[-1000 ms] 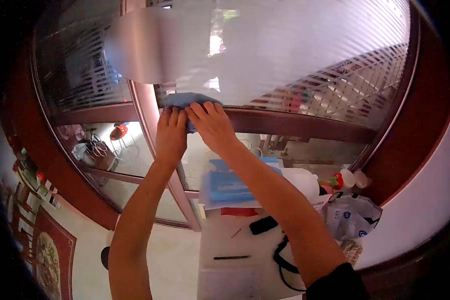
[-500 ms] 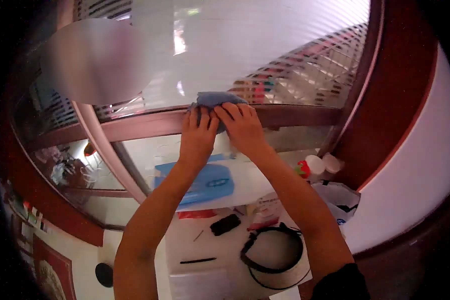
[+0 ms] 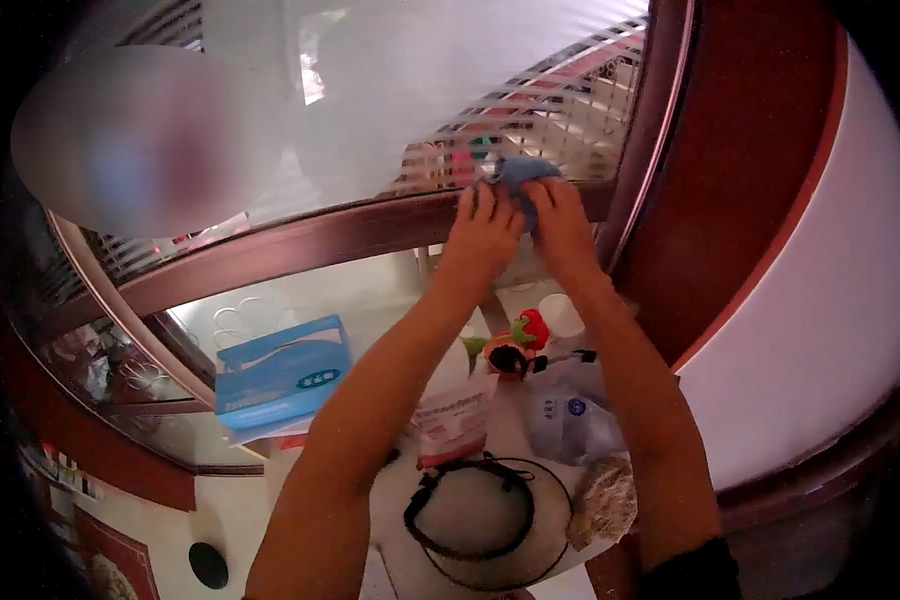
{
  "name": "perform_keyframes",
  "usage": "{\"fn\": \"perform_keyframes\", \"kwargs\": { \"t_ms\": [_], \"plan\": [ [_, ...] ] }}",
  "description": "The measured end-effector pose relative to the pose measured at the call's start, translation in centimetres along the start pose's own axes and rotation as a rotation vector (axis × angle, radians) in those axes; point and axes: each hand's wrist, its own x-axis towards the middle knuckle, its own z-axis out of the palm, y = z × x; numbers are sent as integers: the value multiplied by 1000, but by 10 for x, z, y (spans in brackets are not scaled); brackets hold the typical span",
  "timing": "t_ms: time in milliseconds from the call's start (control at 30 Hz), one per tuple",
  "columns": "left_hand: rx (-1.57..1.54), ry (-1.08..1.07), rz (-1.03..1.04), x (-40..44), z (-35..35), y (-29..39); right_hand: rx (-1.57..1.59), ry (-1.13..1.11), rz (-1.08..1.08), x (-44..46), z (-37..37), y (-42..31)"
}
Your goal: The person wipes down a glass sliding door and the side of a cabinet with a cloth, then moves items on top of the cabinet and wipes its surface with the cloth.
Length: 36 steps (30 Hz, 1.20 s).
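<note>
A blue-grey cloth [image 3: 526,174] is bunched against the horizontal rail [image 3: 350,236] of a window, near the right end of the rail. My left hand [image 3: 485,238] presses on the cloth's left side, fingers bent over it. On its right side, my right hand [image 3: 564,226] grips the cloth with curled fingers. The two hands sit close together. Above the rail is the glass pane [image 3: 370,110], with slatted reflections. Part of the cloth is hidden beneath my fingers.
Below the window are a blue box [image 3: 285,372], a red-and-white packet [image 3: 455,420], a red flower-like item [image 3: 534,327], a clear plastic bag [image 3: 570,428] and a visor hat with a black band [image 3: 470,510]. Dark red wood framing [image 3: 740,190] stands right.
Both hands and the cloth have slid right along the rail, closer to the window's right upright. The camera view has also turned right.
</note>
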Motion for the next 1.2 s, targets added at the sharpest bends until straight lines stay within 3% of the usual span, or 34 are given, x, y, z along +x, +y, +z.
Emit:
{"fn": "perform_keyframes", "kwargs": {
  "t_ms": [267, 400, 533, 800, 867, 967, 1200],
  "plan": [
    [-51, 9, 139, 48, 55, 58, 191, 136, 311, -46, 11, 70],
    [19, -140, 223, 39, 77, 80, 234, 175, 437, -74, 30, 73],
    [50, -57, 246, 15, 92, 82, 244, 142, 486, -90, 42, 68],
    [93, -309, 282, -31, 70, 53, 338, 80, 551, -98, 68, 18],
    [81, -305, 272, -49, 61, 36, 520, 52, 564, -92, 67, -7],
    [-4, -266, 199, -73, 48, 11, 442, 210, 536, -90, 91, -42],
    [92, -204, 238, -130, 2, -52, 512, 87, 398, -69, 93, -126]
  ]
}}
